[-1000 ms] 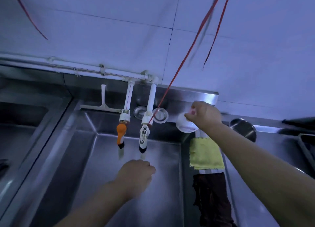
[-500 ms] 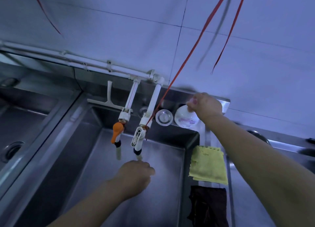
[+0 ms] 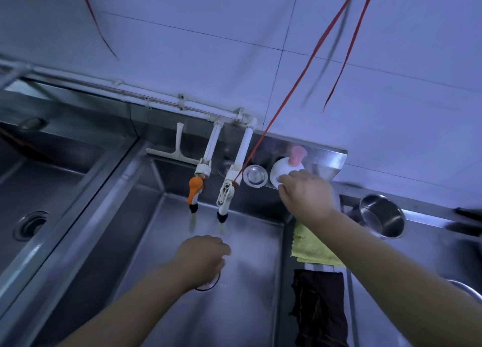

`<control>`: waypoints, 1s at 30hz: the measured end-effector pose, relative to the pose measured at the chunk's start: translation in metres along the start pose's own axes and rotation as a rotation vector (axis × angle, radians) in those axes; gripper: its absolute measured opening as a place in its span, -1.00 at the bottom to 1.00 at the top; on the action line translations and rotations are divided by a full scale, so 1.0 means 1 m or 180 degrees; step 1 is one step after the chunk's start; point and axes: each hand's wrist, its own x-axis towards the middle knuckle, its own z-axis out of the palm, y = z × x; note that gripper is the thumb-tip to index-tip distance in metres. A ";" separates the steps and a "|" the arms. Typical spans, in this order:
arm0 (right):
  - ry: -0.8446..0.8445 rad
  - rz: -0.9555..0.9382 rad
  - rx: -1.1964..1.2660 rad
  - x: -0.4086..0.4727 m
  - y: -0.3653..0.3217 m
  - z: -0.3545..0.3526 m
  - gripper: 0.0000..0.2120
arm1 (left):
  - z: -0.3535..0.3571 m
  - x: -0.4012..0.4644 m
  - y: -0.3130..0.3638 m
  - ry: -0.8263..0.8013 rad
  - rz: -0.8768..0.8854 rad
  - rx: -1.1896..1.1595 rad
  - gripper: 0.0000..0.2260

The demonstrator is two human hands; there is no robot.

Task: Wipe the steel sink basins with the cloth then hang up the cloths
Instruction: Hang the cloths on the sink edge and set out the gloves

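The left hand [image 3: 202, 258] hangs over the middle sink basin [image 3: 234, 307], just under the two taps. Its fingers [image 3: 221, 250] are curled in loosely, and I cannot tell if they hold anything. The drain [image 3: 208, 284] peeks out from under this hand, at about 6 o'clock from it.

The right hand [image 3: 306, 194] reaches to the back ledge and rests on the white soap bottle [image 3: 283, 170] with the pink pump top. Its fingers [image 3: 285, 181] are bent around the front of the bottle, touching it. The bottle sits at about 11 o'clock from this hand.

The yellow cloth [image 3: 311, 247] lies over the steel wall between the basins, at about 6 o'clock from the right hand and partly under that forearm. No fingers touch it. The dark cloth [image 3: 320, 307] hangs just below it on the same wall, at about 3 o'clock from the left forearm and apart from it.

A round strainer [image 3: 255, 175] sits at 9 o'clock from the bottle. A steel cup [image 3: 382, 216] stands at 3 o'clock from the right hand.
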 end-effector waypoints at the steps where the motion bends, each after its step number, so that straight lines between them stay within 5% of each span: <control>1: 0.0270 -0.0189 0.0002 -0.003 -0.012 -0.009 -0.89 | -0.002 -0.008 -0.005 0.0021 -0.0029 0.0022 -0.70; 4: 0.1067 -0.0753 0.0334 -0.004 -0.056 -0.033 -0.88 | -0.005 -0.040 -0.029 0.0137 -0.0189 -0.0032 -0.70; 7: 0.1188 -0.1067 0.0569 0.002 -0.114 -0.050 -0.83 | -0.005 -0.082 -0.061 0.0260 -0.0363 -0.0231 -0.67; 20: -0.0291 -0.2006 0.0486 0.020 -0.512 -0.103 -0.84 | 0.034 -0.428 -0.274 0.0776 -0.1719 -0.0474 -0.69; 30: -0.0613 -0.2564 0.1151 0.029 -0.782 -0.124 -0.74 | 0.095 -0.665 -0.391 0.1143 -0.3017 -0.0765 -0.73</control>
